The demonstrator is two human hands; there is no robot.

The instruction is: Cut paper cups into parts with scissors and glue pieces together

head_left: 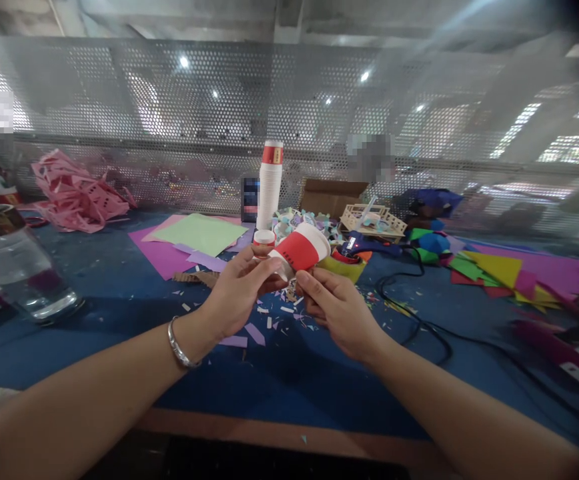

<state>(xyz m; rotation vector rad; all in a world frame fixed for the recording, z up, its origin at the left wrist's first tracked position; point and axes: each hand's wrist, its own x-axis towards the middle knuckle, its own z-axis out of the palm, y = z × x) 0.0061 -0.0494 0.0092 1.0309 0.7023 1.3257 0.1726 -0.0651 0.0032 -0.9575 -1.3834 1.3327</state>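
Note:
A red and white paper cup (299,252) is held above the table, tilted with its wide end up to the right. My left hand (239,290), a silver bracelet on its wrist, is closed around the cup's narrow end, thumb on top. White edges at that end look loose or cut. My right hand (337,307) is closed in a pinch at the cup's lower side; its fingertips partly hide what they grip. Just behind stand a tall stack of paper cups (270,193) and a single short cup (264,239).
Paper scraps (269,320) litter the blue table (269,407). Green paper (199,233) lies left, near crumpled pink paper (77,193) and a glass jar (34,273). Rightward are a blue glue gun (369,245), its black cord (434,327) and coloured sheets (499,267). A perforated metal screen (314,113) stands behind.

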